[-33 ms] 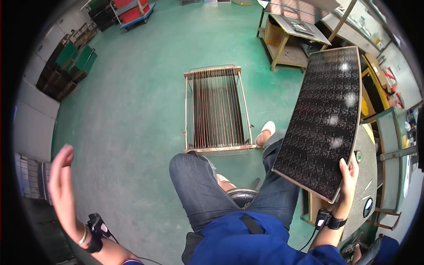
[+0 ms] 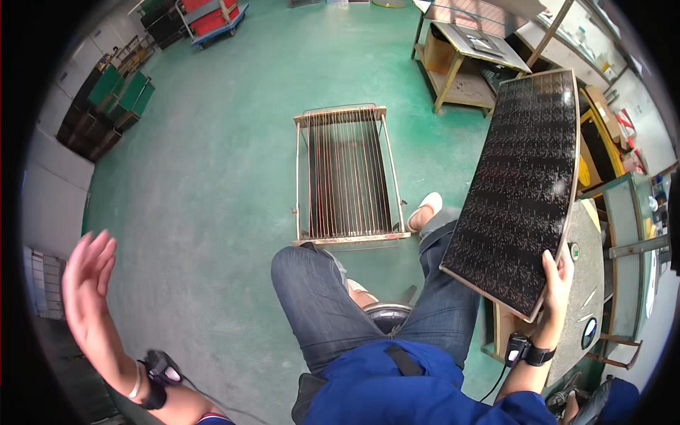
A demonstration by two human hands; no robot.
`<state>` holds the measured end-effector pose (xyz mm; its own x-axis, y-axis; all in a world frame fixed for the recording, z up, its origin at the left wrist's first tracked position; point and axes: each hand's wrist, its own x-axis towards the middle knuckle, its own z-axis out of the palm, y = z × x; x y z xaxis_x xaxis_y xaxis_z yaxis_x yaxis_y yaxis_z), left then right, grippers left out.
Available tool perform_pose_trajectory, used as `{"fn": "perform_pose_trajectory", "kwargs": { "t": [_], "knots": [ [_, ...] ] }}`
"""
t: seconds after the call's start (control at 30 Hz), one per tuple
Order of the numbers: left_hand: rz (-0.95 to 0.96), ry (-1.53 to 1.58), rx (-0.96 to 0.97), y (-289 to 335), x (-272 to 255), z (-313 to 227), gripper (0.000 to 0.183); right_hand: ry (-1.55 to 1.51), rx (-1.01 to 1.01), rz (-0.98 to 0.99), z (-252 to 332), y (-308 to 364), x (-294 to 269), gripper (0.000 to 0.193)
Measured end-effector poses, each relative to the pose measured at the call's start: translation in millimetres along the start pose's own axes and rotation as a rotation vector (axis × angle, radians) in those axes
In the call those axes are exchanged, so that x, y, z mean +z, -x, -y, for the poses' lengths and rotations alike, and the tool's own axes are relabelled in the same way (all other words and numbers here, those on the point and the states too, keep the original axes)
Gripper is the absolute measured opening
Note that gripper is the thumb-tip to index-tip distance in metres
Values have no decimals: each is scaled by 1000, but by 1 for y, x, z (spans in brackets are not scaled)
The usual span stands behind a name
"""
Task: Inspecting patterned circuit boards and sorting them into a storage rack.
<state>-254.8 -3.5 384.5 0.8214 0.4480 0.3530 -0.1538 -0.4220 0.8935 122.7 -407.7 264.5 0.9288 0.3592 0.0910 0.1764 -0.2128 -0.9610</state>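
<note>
Item held: a long black rectangular panel with rows of fine pale specks and a thin pale rim (image 2: 520,177), located in the right part of the frame, raised on a slant with its lower left corner above the blue denim trouser leg (image 2: 450,319). Contact with the leg cannot be determined.

The bare right hand (image 2: 558,287) grips the panel at its lower right edge, thumb at the rim; the remaining fingers are largely hidden behind. The bare left hand (image 2: 86,290), at the left of the frame, holds nothing—its fingers are extended and spread.

Handling assessment: one hand bears the panel, so it is judged fairly light for its area. It appears stiff; the bowed outline is probably lens distortion. The face has a sheen and may prove slippery and easily marked. Recommended hold: by the rim, ideally at two opposite edges, since a single corner grip leaves the far end prone to swing.

Changes against the earlier frame: the panel sits marginally higher, and the bright glare spots on its face have dulled. The left hand has shifted outward, its fingers now fanned apart. The pale-framed rack strung with thin reddish wires (image 2: 354,239), centre of frame, shows no appreciable change.
</note>
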Motion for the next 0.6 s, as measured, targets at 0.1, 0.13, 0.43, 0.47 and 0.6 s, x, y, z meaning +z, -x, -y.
{"fn": "perform_pose_trajectory", "kwargs": {
  "t": [0.1, 0.13, 0.43, 0.47, 0.6],
  "knots": [
    [-96, 820, 484, -16, 53, -6, 31, 146, -144, 48, -8, -29, 45, 42],
    [26, 932, 241, -24, 87, -9, 25, 183, -120, 46, -14, -36, 62, 43],
    [362, 1539, -265, -114, 165, 27, 34, 472, -183, 110, -107, -106, 174, 47],
    [364, 1554, -286, -122, 167, 40, 34, 478, 16, 173, -115, -109, 179, 49],
    [121, 1448, -159, -133, 181, 108, 26, 442, 12, 225, -152, -122, 222, 51]
  ]
}}
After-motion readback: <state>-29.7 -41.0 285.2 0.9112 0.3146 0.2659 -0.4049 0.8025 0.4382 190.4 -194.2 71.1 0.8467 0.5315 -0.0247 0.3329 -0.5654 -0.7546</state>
